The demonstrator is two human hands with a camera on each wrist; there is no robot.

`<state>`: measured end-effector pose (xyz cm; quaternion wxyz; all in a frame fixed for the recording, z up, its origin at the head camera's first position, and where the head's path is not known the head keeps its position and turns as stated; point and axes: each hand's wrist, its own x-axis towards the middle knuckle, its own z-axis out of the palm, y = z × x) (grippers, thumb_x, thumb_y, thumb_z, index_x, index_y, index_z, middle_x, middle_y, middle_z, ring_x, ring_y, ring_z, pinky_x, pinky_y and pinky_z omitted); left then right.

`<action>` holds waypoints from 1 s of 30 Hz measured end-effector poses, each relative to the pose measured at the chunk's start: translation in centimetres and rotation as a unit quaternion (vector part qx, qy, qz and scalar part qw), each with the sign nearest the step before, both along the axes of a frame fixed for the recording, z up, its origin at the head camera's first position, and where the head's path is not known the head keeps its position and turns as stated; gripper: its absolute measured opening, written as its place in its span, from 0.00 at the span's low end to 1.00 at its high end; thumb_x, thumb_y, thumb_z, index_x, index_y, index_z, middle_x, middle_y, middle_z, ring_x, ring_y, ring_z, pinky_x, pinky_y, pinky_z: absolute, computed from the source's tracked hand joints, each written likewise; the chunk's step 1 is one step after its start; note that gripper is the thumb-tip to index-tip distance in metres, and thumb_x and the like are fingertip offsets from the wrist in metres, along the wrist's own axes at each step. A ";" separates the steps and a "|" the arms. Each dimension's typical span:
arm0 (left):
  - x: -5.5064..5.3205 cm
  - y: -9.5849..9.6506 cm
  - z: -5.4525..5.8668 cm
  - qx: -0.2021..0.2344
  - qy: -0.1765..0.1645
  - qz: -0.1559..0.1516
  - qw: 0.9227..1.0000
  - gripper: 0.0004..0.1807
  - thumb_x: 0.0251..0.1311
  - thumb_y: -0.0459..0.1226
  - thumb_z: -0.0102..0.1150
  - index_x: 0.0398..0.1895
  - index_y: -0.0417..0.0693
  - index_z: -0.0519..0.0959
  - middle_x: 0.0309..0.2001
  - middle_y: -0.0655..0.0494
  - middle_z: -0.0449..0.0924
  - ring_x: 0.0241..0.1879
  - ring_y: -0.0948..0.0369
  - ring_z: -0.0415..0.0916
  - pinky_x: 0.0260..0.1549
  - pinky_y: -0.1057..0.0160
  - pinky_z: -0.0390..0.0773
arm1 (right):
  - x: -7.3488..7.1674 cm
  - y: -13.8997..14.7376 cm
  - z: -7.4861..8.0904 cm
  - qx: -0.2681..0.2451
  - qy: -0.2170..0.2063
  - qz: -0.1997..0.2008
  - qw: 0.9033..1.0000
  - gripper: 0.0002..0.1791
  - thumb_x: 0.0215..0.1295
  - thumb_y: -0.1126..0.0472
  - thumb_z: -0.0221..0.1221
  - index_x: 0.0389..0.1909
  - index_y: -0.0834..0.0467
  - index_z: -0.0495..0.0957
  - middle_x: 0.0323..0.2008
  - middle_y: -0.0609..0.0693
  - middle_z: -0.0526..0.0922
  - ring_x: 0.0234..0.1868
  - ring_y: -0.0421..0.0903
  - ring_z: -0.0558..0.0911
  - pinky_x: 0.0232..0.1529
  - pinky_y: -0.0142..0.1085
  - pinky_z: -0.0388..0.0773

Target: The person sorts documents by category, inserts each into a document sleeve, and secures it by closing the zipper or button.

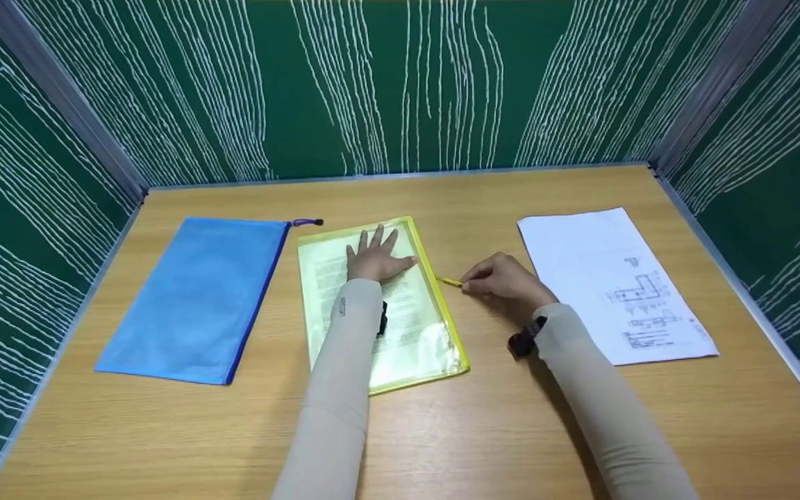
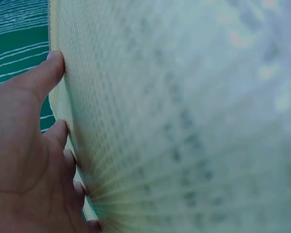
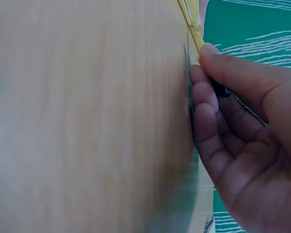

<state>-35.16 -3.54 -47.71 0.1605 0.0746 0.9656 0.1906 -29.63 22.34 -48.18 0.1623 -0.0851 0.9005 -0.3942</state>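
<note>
Pinched in the right hand (image 1: 506, 281) is a yellow pull tab (image 1: 451, 282), at the right edge of the yellow pouch (image 1: 410, 330). Left hand (image 1: 376, 264), fingers spread apart, rests on this pouch, which lies near the middle of the tabletop (image 1: 469, 437), with room before the far edge

Rows of print (image 1: 329, 285) cover the sheet (image 1: 400, 351) inside a yellow-edged pouch (image 1: 442, 298), small lettering (image 1: 643, 339) accompanies a line drawing (image 1: 632, 294) on the white paper (image 1: 573, 253) at right, and a tiny dark mark (image 1: 343, 307) sits on the left sleeve (image 1: 334, 396); none can be read.
</note>
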 end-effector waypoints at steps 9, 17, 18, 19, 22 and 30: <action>0.5 -0.2 -0.1 0.012 0.004 0.008 1.000 0.45 0.59 0.67 0.47 0.77 0.65 0.47 0.78 0.59 0.34 0.77 0.50 0.27 0.71 0.39 0.30 | 1.4 0.9 0.2 0.016 0.005 0.050 0.999 0.08 0.60 0.56 0.65 0.39 0.53 0.88 0.38 0.51 0.87 0.32 0.42 0.77 0.34 0.33 0.73; 0.4 0.0 -0.3 0.010 0.007 0.004 1.000 0.46 0.59 0.67 0.48 0.77 0.65 0.47 0.78 0.59 0.34 0.77 0.50 0.27 0.71 0.38 0.31 | 2.2 1.7 0.3 0.008 0.024 0.103 0.994 0.08 0.61 0.57 0.65 0.38 0.55 0.88 0.34 0.51 0.87 0.26 0.40 0.76 0.29 0.30 0.73; 0.4 0.0 -0.3 0.010 0.007 0.004 1.000 0.46 0.59 0.67 0.48 0.77 0.65 0.46 0.78 0.59 0.34 0.77 0.50 0.26 0.71 0.38 0.31 | 2.3 1.8 0.3 0.006 0.023 0.106 0.994 0.08 0.61 0.57 0.65 0.38 0.55 0.88 0.34 0.51 0.87 0.26 0.40 0.76 0.29 0.30 0.73; 0.3 0.0 -0.4 0.008 0.006 0.003 1.000 0.46 0.59 0.66 0.48 0.77 0.65 0.46 0.78 0.59 0.34 0.77 0.50 0.26 0.70 0.38 0.31 | 2.3 1.9 0.2 0.003 0.023 0.110 0.994 0.08 0.61 0.57 0.65 0.38 0.55 0.88 0.34 0.51 0.87 0.26 0.40 0.76 0.29 0.30 0.73; 0.3 0.0 -0.4 0.007 0.004 0.006 1.000 0.45 0.60 0.66 0.47 0.77 0.66 0.46 0.78 0.59 0.33 0.77 0.50 0.26 0.71 0.39 0.30 | 2.5 2.1 0.2 0.005 0.019 0.110 0.994 0.08 0.60 0.56 0.66 0.38 0.53 0.88 0.36 0.51 0.87 0.29 0.40 0.77 0.30 0.30 0.73; 0.0 -0.1 -0.3 0.007 0.006 0.008 1.000 0.45 0.59 0.67 0.47 0.77 0.66 0.46 0.78 0.59 0.33 0.77 0.50 0.25 0.71 0.39 0.30 | 3.1 2.4 0.1 0.007 0.017 0.123 0.992 0.07 0.60 0.56 0.66 0.37 0.50 0.88 0.32 0.48 0.87 0.25 0.40 0.75 0.27 0.28 0.71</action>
